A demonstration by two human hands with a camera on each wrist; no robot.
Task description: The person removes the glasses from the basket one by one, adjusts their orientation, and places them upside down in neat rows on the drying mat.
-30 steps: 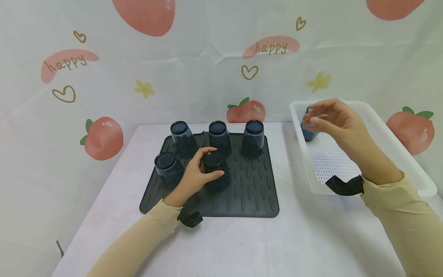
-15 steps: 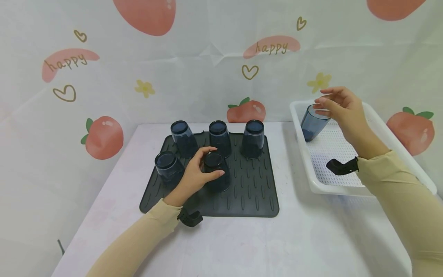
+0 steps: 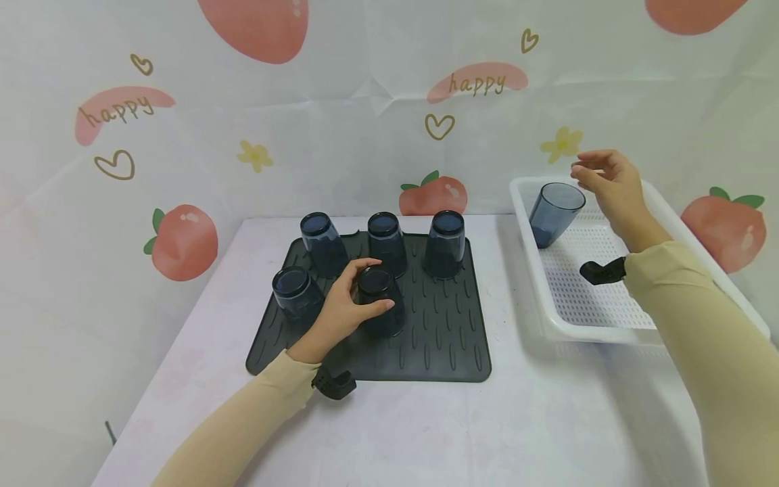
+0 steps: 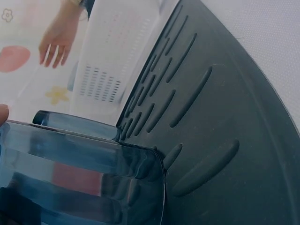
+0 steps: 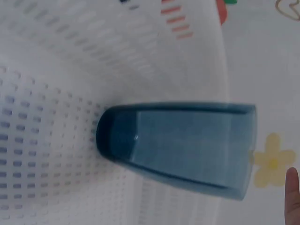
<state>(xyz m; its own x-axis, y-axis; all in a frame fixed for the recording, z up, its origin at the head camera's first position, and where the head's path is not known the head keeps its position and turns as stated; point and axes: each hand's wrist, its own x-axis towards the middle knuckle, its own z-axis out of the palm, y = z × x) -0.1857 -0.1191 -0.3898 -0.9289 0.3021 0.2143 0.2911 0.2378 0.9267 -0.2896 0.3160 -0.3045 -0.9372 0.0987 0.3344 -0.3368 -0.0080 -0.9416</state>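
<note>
Gripping an upturned dark blue cup (image 3: 380, 301) near the front of the ribbed black mat (image 3: 444, 338), the left hand (image 3: 343, 308) is being shown with thumb and fingers (image 3: 380, 308) curled round the cup's sides; in the left wrist view the same cup (image 4: 79, 178) is being seen mouth-down on the mat (image 4: 225, 131), its long axis upright. Just left of that hand, a second inverted cup (image 3: 295, 294) is being kept on the mat, touching nothing that can be made out. Farther back, three more cups (image 3: 383, 243) are being held mouth-down in a row along the mat's rear edge, all of it being carried by the pale table (image 3: 426, 426).

To the right and farther off, a white perforated tray (image 3: 608, 318) is being occupied by a single cup (image 3: 554, 215), which is being left mouth-up and tilted, its base on the tray floor and its rim leaning toward the tray's far left corner. In the right wrist view that cup (image 5: 183, 145) is being shown alone against the tray's slotted wall (image 5: 56, 93). Just beyond and to the right of its rim, the right hand (image 3: 611, 186) is being held above the tray with fingers (image 3: 587, 169) loosely spread and nothing in them, apart from the cup. The cup on the mat is lying within the left hand's grasp, well apart from the right hand.
</note>
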